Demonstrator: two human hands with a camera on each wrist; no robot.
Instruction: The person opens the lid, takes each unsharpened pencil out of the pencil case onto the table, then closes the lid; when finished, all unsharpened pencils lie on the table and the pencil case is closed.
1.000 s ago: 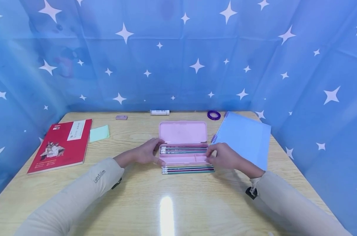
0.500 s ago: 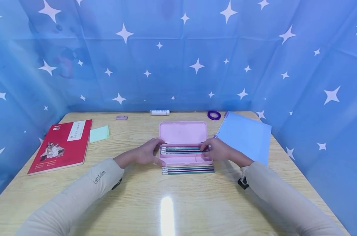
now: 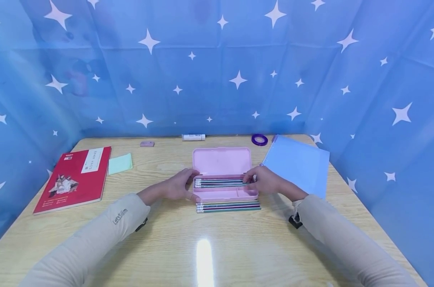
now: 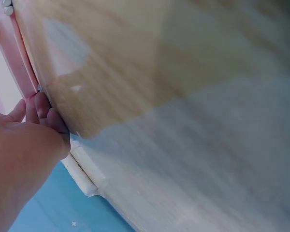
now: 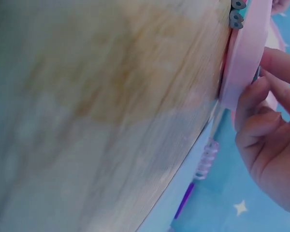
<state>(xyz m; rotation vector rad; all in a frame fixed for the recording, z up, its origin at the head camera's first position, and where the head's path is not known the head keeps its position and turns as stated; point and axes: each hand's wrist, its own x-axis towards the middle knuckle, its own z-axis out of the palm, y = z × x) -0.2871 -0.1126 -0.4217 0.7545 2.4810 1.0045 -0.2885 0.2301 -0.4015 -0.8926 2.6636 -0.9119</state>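
An open pink pencil case (image 3: pixel 217 195) lies on the table, its lid (image 3: pixel 222 161) tipped back. Several pencils (image 3: pixel 220 183) fill its rear compartment, eraser ends to the left. My left hand (image 3: pixel 178 185) grips the case's left end, thumb at the front corner and fingers toward the hinge. Over the right end, my right hand (image 3: pixel 265 180) has thumb and fingers bent down into the rear compartment, pinching the pencils near their tips; its fingertips are partly hidden. Another row of pencils (image 3: pixel 228 206) lies on the table along the case's front edge.
A blue spiral notebook (image 3: pixel 298 163) is right of the case, with a purple tape ring (image 3: pixel 259 140) behind. A white tube (image 3: pixel 193 137) and a small purple eraser (image 3: pixel 147 144) lie toward the back. Sticky notes (image 3: pixel 120 164) and a red book (image 3: pixel 73 179) are at left.
My right hand has moved left from the case's right end to over the pencils, then stayed there. The pencils in the case have shifted slightly. My left hand keeps its place.
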